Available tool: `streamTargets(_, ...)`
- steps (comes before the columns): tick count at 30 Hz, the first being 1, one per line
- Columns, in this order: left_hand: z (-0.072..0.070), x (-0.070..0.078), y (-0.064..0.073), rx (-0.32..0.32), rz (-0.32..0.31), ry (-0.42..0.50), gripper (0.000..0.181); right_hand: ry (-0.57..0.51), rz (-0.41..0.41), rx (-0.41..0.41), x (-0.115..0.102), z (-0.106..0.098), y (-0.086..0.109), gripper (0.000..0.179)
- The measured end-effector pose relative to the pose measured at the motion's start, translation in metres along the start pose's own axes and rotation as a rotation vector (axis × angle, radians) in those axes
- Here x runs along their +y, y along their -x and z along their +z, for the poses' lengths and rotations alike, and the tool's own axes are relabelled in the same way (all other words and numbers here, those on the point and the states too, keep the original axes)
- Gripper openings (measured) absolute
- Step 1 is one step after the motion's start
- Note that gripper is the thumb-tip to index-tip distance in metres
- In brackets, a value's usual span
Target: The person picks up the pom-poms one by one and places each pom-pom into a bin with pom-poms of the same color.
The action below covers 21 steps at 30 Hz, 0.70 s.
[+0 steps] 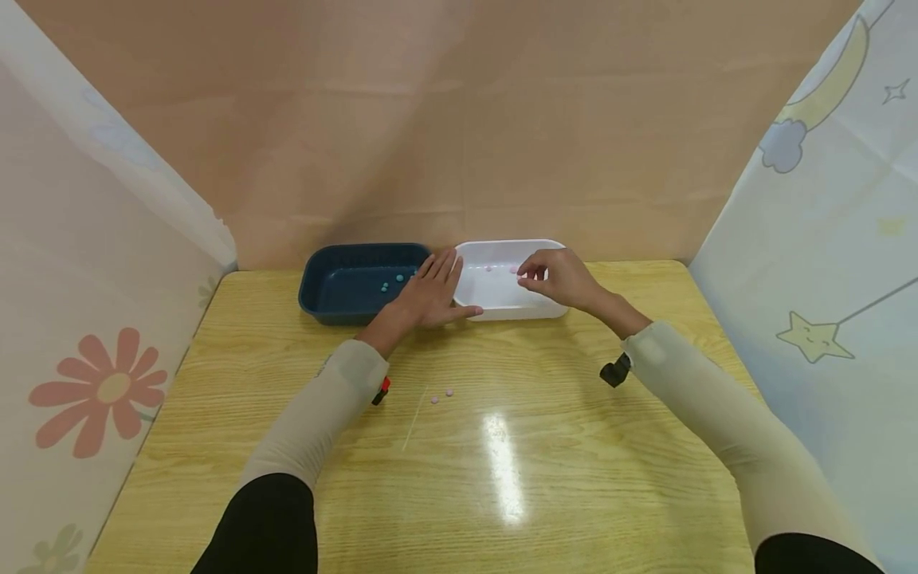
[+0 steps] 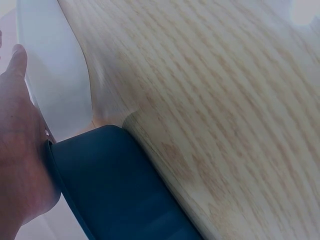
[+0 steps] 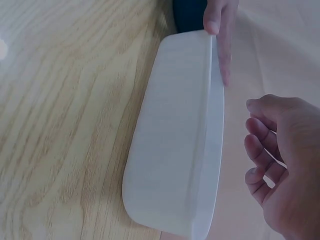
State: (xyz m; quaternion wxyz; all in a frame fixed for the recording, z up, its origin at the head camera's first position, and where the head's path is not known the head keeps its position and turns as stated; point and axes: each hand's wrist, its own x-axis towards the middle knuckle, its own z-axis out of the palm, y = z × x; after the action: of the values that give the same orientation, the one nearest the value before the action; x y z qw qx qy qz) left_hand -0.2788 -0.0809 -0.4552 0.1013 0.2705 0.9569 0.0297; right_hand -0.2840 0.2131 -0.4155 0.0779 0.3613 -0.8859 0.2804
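In the head view, my left hand (image 1: 430, 295) lies with straight fingers where the dark blue bin (image 1: 337, 317) and the white bin (image 1: 495, 313) meet, over their adjoining rims. My right hand (image 1: 566, 277) is above the white bin's right side. Its fingers are loosely curled, and the right wrist view shows a gap between thumb and index finger, with nothing visible there. Small pink pieces, among them one pink piece (image 1: 488, 269), lie inside the white bin. Several small teal pieces (image 1: 399, 278) lie in the dark blue bin; the left hand partly covers that bin.
Two more pink pieces (image 1: 449, 392) lie on the wooden table (image 1: 574, 446) in front of the bins, beside a thin pale line (image 1: 414, 418). A brown backdrop (image 1: 459, 119) stands right behind the bins. Patterned panels (image 1: 825, 255) flank the table.
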Motion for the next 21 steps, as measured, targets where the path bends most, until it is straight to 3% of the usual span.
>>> streamTargets(8, 0.003, -0.001, -0.004, -0.006, -0.013, -0.01, 0.115, 0.016, 0.103, -0.043, 0.014, -0.003, -0.008, 0.01)
streamTargets(15, -0.002, 0.001, 0.005, 0.031, 0.026, 0.003, 0.112, 0.04, 0.169, -0.043, 0.025, -0.006, -0.012, 0.012)
streamTargets(21, -0.001, 0.001, 0.005, 0.032, 0.027, 0.004, 0.112, 0.053, 0.213, -0.045, 0.031, -0.009, -0.014, 0.014)
